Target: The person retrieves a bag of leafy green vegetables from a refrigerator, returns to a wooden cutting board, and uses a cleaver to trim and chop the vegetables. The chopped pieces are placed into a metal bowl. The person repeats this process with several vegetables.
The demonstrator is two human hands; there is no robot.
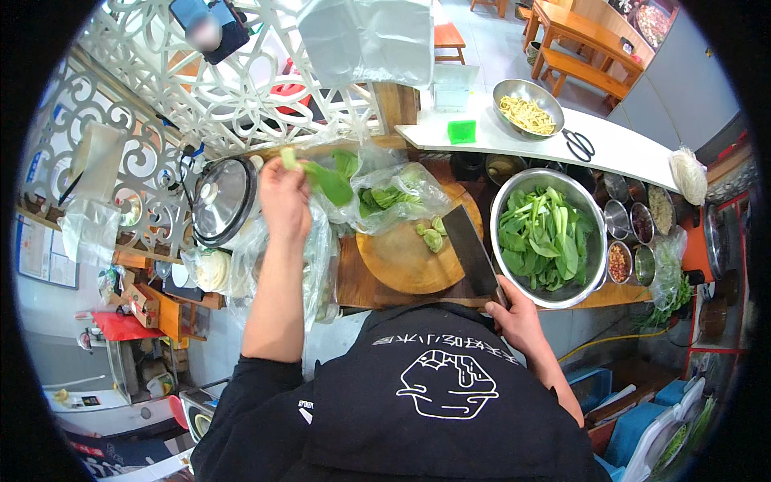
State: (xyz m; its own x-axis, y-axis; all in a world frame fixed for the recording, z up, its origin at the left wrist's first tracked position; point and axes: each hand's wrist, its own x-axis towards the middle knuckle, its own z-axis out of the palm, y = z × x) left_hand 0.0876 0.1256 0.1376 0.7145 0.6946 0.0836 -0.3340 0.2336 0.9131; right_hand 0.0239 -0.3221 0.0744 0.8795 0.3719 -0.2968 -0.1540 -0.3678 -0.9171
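Note:
My left hand (285, 194) is raised to the left of the board and grips a leafy green (330, 181) by its pale stem. A dark cleaver (471, 253) is in my right hand (512, 310), its blade over the right edge of the round wooden chopping board (400, 259). Cut stem ends (432, 236) lie on the board near the blade. Behind them, a clear plastic bag (433, 190) holds more greens (388, 200). Right of the cleaver, a large steel bowl (604, 241) is heaped with leafy greens (545, 238).
A lidded round pot (220, 202) and plastic bags (241, 265) stand at the left. On the white shelf (608, 162) behind are a steel bowl of yellow strips (528, 114), a green block (462, 131) and black-handled scissors (578, 146). Small ingredient bowls (619, 262) crowd the right.

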